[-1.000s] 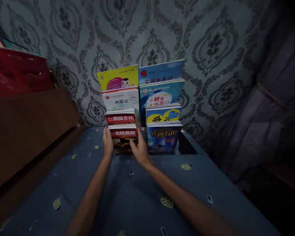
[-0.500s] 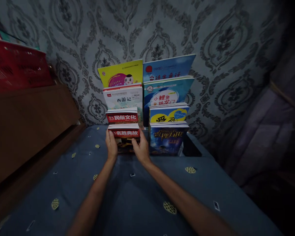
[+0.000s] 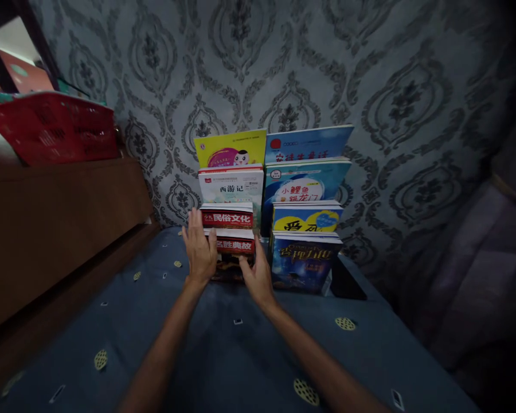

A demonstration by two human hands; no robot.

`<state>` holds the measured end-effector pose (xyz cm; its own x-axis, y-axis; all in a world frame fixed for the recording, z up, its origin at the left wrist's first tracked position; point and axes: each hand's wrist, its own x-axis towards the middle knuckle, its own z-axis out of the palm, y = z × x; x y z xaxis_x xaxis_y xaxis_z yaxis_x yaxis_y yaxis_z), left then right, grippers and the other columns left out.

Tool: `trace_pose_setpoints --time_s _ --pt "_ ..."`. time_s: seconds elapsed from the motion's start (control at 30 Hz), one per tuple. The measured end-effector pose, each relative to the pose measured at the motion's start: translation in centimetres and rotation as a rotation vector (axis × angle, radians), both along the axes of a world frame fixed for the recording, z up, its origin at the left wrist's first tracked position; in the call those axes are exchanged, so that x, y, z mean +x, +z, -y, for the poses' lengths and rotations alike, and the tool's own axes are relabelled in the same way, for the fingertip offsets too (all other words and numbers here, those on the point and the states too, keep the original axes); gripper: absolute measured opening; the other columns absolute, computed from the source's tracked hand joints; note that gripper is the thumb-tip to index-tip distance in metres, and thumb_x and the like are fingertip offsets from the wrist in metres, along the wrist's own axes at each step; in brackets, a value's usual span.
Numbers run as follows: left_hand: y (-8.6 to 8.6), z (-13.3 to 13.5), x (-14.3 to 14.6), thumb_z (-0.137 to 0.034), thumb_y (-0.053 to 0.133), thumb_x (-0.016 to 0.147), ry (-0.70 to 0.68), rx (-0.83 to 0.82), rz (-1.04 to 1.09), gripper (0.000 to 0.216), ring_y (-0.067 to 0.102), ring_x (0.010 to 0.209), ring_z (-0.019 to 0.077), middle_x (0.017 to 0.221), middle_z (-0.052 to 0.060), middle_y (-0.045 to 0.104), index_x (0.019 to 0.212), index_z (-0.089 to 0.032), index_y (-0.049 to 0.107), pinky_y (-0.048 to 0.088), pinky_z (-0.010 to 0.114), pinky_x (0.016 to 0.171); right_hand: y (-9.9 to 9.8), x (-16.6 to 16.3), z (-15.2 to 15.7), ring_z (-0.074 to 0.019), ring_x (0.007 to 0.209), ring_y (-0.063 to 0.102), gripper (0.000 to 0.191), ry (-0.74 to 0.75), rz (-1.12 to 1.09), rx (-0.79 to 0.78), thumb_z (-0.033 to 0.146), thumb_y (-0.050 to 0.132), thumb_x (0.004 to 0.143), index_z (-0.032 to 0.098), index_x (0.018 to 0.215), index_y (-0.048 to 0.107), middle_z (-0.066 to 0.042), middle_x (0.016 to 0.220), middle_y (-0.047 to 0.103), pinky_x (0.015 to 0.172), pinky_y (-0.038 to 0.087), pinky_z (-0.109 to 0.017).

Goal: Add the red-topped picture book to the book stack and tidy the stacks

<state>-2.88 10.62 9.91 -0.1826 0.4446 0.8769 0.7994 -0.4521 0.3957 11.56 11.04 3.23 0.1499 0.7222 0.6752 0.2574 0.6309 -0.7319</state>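
Note:
Two rows of books stand upright in a tiered rack against the patterned wall. My left hand (image 3: 200,246) lies flat, fingers stretched up, against the left side and front of the front-left book with a red title band (image 3: 234,248). My right hand (image 3: 257,274) touches that same book's lower right corner, fingers partly curled. Behind it stands another red-banded book (image 3: 227,217), then a white one (image 3: 231,184) and a yellow one (image 3: 231,148). The right row begins with a dark blue book (image 3: 304,258).
A blue cloth with small yellow dots (image 3: 241,350) covers the surface under my arms. A brown wooden board (image 3: 55,229) runs along the left, with a red basket (image 3: 51,126) on top. A dark curtain (image 3: 477,258) hangs at the right.
The view has shifted, so the books sit lower and further right. My left hand has slid up, its fingers now reaching the second red-banded book. My right hand stays at the front book's lower right.

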Motion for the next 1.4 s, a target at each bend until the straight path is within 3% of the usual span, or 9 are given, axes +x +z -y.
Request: trace_pose_setpoints --time_s 0.13,0.27,0.5,0.63,0.73,0.9,1.03,1.23,1.4 --pt "4.1 -0.2 1.1 -0.04 0.035 0.104 0.086 0.012 -0.401 0.053 0.034 0.15 0.0286 0.157 0.017 0.041 0.15 -0.014 0.04 0.01 0.059 0.124 0.7 0.3 1.2 -0.0259 0.148 0.037 0.067 -0.017 0.054 0.054 0.031 0.05 0.093 0.016 0.156 0.032 -0.014 0.16 0.04 0.121 0.033 -0.048" --pt "5.6 -1.2 2.0 -0.037 0.037 0.104 0.105 -0.102 -0.574 0.047 0.046 0.141 0.0292 0.148 0.016 0.054 0.143 -0.013 0.05 0.022 0.055 0.122 1.4 0.9 2.3 -0.0254 0.149 0.035 0.067 -0.034 0.106 0.088 0.026 0.049 0.094 0.019 0.158 0.029 -0.011 0.162 0.036 0.121 0.035 -0.048" --pt "5.2 -1.2 2.4 -0.038 0.041 0.103 0.125 -0.102 -0.568 0.045 0.051 0.136 0.0302 0.142 0.016 0.059 0.138 -0.013 0.055 0.027 0.053 0.12 2.1 1.9 3.6 -0.0253 0.151 0.031 0.068 -0.043 0.191 0.143 0.024 0.046 0.096 0.023 0.16 0.024 -0.007 0.164 0.034 0.122 0.034 -0.049" --pt "5.5 -0.8 2.3 -0.037 0.039 0.103 0.111 -0.1 -0.553 0.044 0.053 0.134 0.0293 0.143 0.016 0.059 0.137 -0.013 0.055 0.03 0.052 0.118 3.6 2.6 3.2 -0.0241 0.15 0.034 0.064 -0.037 0.206 0.193 0.023 0.043 0.097 0.024 0.159 0.026 -0.007 0.163 0.036 0.122 0.034 -0.049" --pt "6.7 -0.9 1.8 -0.035 0.038 0.103 0.134 -0.06 -0.515 0.046 0.048 0.138 0.0291 0.15 0.016 0.052 0.141 -0.012 0.051 0.031 0.052 0.118 5.9 3.6 2.4 -0.0243 0.149 0.035 0.064 -0.048 0.213 0.243 0.024 0.045 0.096 0.022 0.158 0.029 -0.009 0.161 0.038 0.122 0.035 -0.049" --pt "10.5 -1.8 1.0 -0.031 0.037 0.103 0.211 0.009 -0.522 0.05 0.032 0.15 0.0305 0.16 0.017 0.037 0.149 -0.011 0.042 0.024 0.057 0.121 10.0 5.9 1.1 -0.0263 0.147 0.039 0.064 -0.114 0.237 0.305 0.024 0.049 0.094 0.022 0.156 0.034 -0.01 0.159 0.043 0.121 0.034 -0.053" --pt "12.9 -2.8 1.1 -0.03 0.038 0.102 0.206 -0.017 -0.579 0.05 0.033 0.149 0.0307 0.157 0.017 0.041 0.149 -0.012 0.043 0.021 0.059 0.121 12.5 7.7 0.1 -0.0269 0.146 0.04 0.061 -0.146 0.321 0.367 0.024 0.048 0.094 0.021 0.154 0.038 -0.011 0.157 0.045 0.121 0.034 -0.054" --pt "13.8 -3.9 1.4 -0.032 0.041 0.102 0.18 -0.058 -0.617 0.046 0.051 0.136 0.0304 0.144 0.017 0.056 0.142 -0.013 0.052 0.029 0.056 0.119 15.0 9.9 -0.3 -0.0271 0.142 0.047 0.057 -0.229 0.405 0.443 0.024 0.048 0.093 0.017 0.149 0.044 -0.013 0.151 0.052 0.118 0.039 -0.052" --pt "13.7 -3.3 1.3 -0.032 0.04 0.101 0.172 -0.069 -0.588 0.047 0.049 0.137 0.0315 0.146 0.018 0.054 0.143 -0.013 0.05 0.027 0.06 0.119 14.2 13.0 0.3 -0.0284 0.131 0.057 0.049 -0.307 0.533 0.434 0.022 0.044 0.094 0.016 0.141 0.054 -0.014 0.14 0.062 0.11 0.046 -0.051"
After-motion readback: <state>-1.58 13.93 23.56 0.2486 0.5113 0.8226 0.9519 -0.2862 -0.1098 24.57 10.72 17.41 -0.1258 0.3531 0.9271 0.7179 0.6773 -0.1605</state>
